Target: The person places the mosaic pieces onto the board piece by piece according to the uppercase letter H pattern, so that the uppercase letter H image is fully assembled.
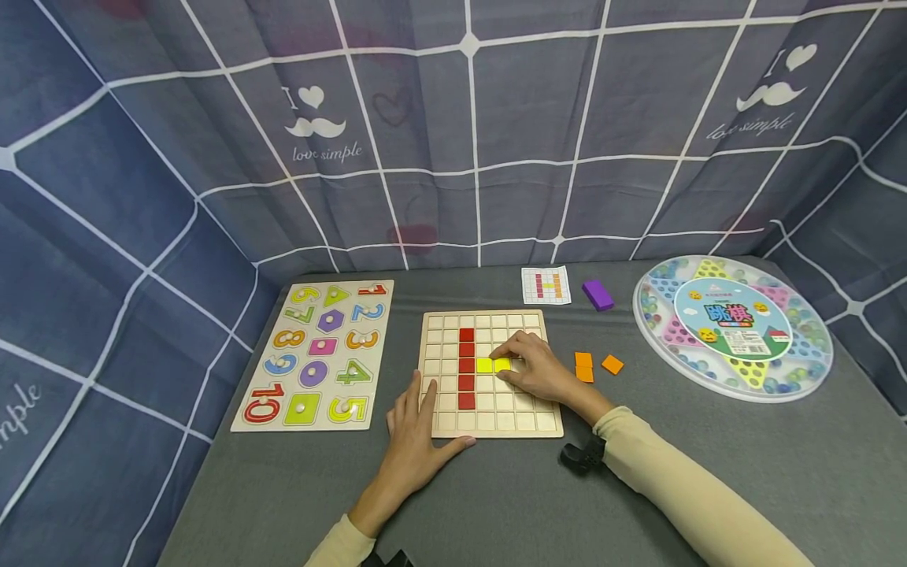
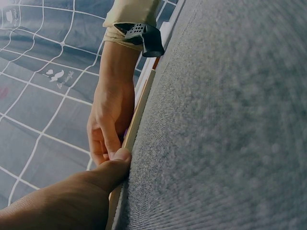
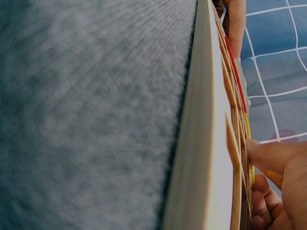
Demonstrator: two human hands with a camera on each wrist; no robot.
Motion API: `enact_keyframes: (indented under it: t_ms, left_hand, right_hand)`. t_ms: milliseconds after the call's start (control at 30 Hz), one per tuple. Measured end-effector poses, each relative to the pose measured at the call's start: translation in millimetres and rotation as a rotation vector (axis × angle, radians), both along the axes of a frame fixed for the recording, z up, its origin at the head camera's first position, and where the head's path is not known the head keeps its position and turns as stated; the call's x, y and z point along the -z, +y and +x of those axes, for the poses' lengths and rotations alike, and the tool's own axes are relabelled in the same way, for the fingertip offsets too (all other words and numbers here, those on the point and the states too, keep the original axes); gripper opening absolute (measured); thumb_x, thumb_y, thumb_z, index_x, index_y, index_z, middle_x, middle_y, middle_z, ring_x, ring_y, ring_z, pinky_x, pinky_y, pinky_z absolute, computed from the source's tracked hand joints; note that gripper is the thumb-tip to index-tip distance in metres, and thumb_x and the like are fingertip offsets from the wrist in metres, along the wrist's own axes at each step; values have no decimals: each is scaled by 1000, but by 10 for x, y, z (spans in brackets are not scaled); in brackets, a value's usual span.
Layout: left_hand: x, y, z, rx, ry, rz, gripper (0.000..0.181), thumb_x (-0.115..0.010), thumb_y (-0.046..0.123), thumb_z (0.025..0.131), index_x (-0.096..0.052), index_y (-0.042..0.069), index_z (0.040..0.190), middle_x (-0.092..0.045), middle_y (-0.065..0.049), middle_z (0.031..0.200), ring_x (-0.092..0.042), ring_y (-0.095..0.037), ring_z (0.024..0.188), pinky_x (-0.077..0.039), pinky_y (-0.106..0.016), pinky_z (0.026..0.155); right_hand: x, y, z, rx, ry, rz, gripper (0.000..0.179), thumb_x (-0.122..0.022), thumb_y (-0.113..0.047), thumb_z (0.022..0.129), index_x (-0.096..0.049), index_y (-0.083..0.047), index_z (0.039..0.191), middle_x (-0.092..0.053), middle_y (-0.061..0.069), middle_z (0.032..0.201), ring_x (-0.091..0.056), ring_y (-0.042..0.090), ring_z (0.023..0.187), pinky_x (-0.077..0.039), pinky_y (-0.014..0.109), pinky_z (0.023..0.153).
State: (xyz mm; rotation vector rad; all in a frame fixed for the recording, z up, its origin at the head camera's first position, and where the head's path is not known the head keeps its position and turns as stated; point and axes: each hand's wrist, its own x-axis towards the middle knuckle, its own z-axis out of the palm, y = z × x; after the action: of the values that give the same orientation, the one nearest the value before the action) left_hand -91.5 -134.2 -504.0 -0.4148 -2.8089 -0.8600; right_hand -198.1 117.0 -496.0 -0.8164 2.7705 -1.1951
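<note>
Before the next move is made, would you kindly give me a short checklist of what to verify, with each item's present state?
1. Grid board steadied: ok; the left hand touches its near-left corner area.
2. Red column complete without gaps: ok; five red tiles stand in consecutive squares.
3. Left yellow tile beside the middle red one: ok.
4. Right yellow tile seated flat: cannot tell; fingers partly cover it.
5. Right hand free for another piece: not ok; it is at the right yellow tile.
6. Orange tiles uncovered: ok; they lie right of the board.
</note>
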Motion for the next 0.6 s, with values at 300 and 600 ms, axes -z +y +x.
enact_keyframes:
  t_ms: [300,600]
  left_hand:
    - [13,5,2,-1,-10,9,104,-80,55,72,-38,-2,148,-18,-26,159,-30,-43,135,-23,-50,93]
    - [15,3,8,-8,33,-13,104,-80,56,71,-39,-3,147,-21,-28,158,-32,-42,134,-24,-48,91]
  right_hand:
    - [-43,44,20,-25,9,-16,28,-76,-16,86,-69,-15,113,-62,0,107,-54,17,99,-41,40,91]
    - [-134,313,120,-107,62,-45,25,-73,-11,87,-69,-11,112,-66,0,113,-57,18,107,-44,40,94]
